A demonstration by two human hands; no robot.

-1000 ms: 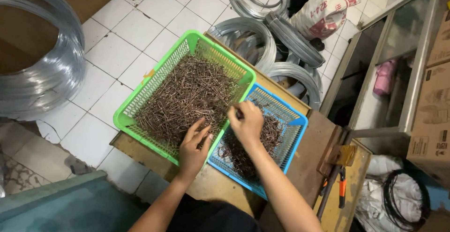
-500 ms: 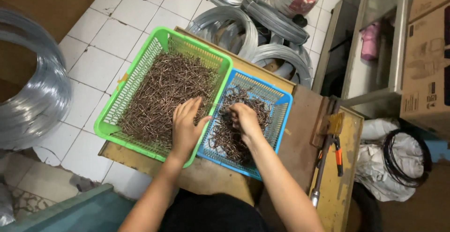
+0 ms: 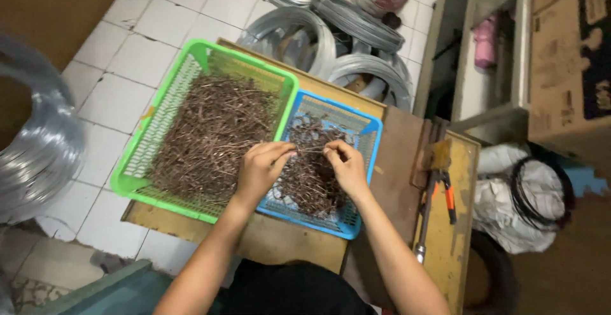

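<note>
Left hand and right hand pinching the ends of one thin wire piece between them, over the blue basket of wire pieces, green basket just left, pliers right.

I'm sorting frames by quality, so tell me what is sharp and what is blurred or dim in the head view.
Head view: both hands, left hand and right hand, and the wire bits in the blue basket read sharp; the wire coil at the left edge is smeared; light is soft, with the lower right corner dim.
</note>
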